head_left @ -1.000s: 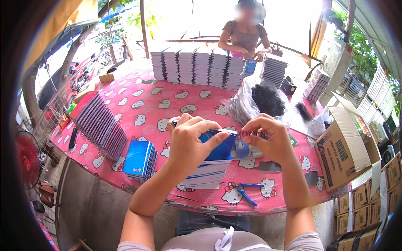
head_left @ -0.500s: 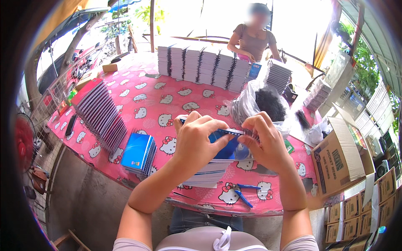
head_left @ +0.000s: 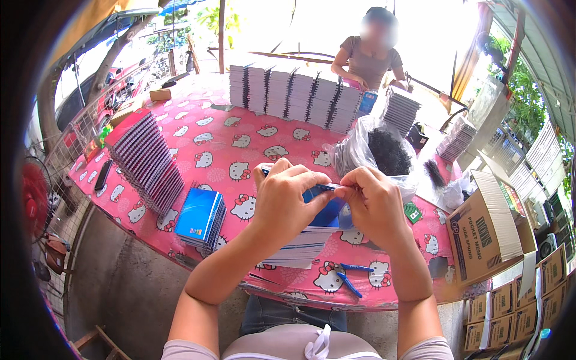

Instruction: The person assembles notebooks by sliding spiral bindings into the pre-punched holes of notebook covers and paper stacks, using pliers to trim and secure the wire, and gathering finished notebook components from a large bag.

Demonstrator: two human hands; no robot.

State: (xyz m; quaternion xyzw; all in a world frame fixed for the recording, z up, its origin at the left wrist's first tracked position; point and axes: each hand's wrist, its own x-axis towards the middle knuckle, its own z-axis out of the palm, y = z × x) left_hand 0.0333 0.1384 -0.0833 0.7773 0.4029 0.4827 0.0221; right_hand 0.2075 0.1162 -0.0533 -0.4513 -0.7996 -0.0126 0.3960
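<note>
Stack: the landmark, a pile of white pages and blue covers (head_left: 294, 251) at the near side of the table (head_left: 219, 161), beneath the hands.
Book: a blue one (head_left: 327, 186), raised just above the stack, its edge tilted.
Left grip: the left hand (head_left: 284, 193) grasps the book, thumb on the near side, fingers over it.
Right grip: the right hand (head_left: 378, 201) pinches at the book's right end, seemingly on a coil; the fingers hide it.
Done, by look: the blue pile (head_left: 198, 215) left of the stack and the tall pile (head_left: 147, 165) farther left show coiled spines; so does the row (head_left: 294, 93) well beyond the stack.
Under way: the book seems only partly coiled; how far, I cannot tell.
Left: the stack shows no coils on its visible edges, so it is probably undone; its far side is hidden.
Pliers: blue pair (head_left: 350, 285), just right of the stack, untouched.
Bag: clear plastic (head_left: 343, 153) with a black tangle (head_left: 389, 151), beyond the stack, to its right.
Carton: standing (head_left: 487, 231) well right of the stack.
Co-worker: a person (head_left: 369, 63) beyond the stack, behind the row.
</note>
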